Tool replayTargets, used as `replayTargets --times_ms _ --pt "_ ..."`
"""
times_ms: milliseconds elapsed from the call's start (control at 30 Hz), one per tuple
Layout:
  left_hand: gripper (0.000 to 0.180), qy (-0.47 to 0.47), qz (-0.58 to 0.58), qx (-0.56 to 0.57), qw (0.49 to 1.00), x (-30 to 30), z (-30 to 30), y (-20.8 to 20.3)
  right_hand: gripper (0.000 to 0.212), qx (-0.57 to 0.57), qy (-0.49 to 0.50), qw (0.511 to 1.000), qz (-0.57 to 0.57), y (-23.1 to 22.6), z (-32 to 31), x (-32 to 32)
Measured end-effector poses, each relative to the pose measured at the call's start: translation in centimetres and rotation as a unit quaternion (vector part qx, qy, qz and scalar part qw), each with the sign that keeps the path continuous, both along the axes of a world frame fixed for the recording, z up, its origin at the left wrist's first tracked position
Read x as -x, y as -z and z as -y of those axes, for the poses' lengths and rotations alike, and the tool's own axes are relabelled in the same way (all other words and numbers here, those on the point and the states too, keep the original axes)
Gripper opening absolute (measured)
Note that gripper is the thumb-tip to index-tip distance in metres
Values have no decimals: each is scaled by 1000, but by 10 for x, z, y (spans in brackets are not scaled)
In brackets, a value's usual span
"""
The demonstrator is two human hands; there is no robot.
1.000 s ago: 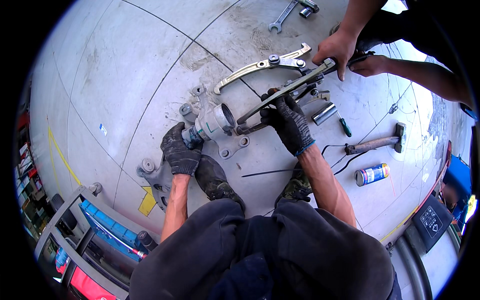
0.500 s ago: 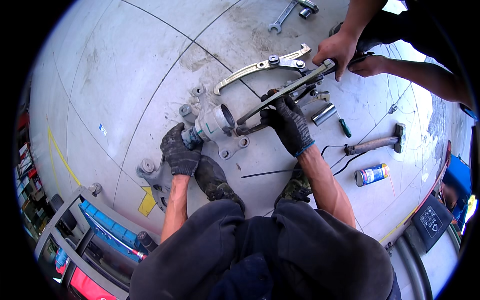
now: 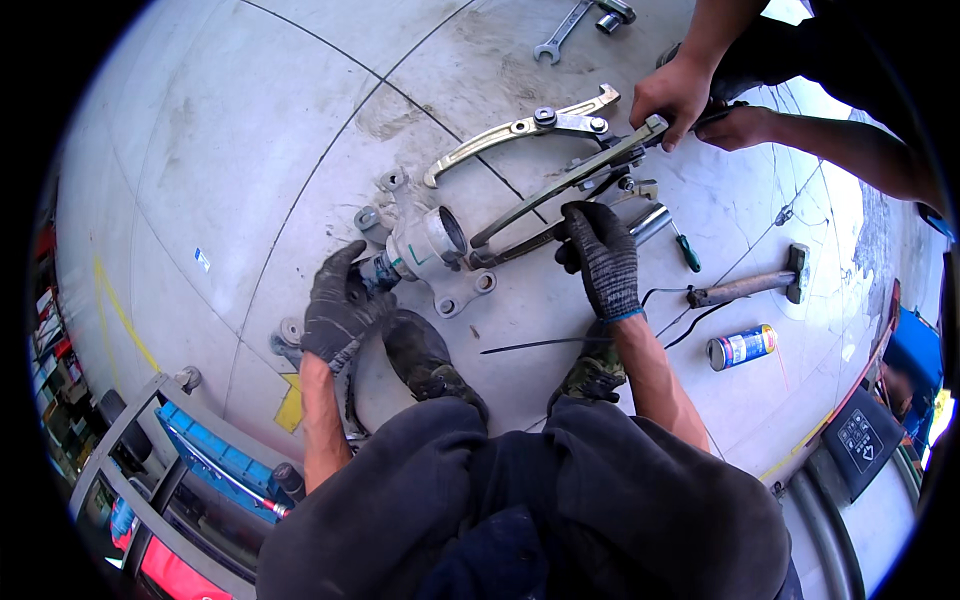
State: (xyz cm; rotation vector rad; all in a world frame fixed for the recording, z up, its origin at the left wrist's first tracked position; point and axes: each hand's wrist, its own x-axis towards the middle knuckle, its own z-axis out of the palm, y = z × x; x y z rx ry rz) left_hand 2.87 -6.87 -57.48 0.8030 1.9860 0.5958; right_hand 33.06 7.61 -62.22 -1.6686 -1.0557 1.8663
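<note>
A grey metal steering knuckle [image 3: 424,245] with a round bore and bolted arms lies on the floor in front of me. My left hand [image 3: 343,308], in a dark knit glove, is beside its dark stub end [image 3: 378,271], fingers apart; whether they touch it is unclear. My right hand [image 3: 603,262], gloved alike, hovers right of the puller's long jaws [image 3: 565,192], its fingers loosely bent with nothing seen between them. The jaw tips reach the knuckle's bore side. At the far right, another person's hands [image 3: 675,100] hold the puller's other end.
A curved puller arm [image 3: 520,127] lies beyond the knuckle. To the right are a metal socket [image 3: 651,224], a green-handled screwdriver [image 3: 688,253], a hammer [image 3: 745,288] and a spray can [image 3: 742,347]. An open-end wrench [image 3: 562,32] lies far off. A metal cart [image 3: 140,440] stands near left.
My right hand has let go of the puller jaw and moved right. My left hand has loosened from the knuckle's stub end and shifted slightly left.
</note>
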Motion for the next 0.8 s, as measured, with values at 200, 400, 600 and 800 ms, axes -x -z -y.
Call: replayTargets --times_ms 200,400,600,800 --pt "56 197 -68 -199 958 -58 -103 0 38 -19 -39 999 -25 -10 -20 -18" --pt "47 381 -68 -74 919 -112 -150 37 41 9 -61 997 -51 -16 -36 -12" --pt "44 324 2 -163 932 -117 -141 54 38 27 -29 997 -59 -24 -44 -10" --pt "65 236 135 -214 938 -123 -145 42 28 -248 -94 955 133 -31 -45 -6"
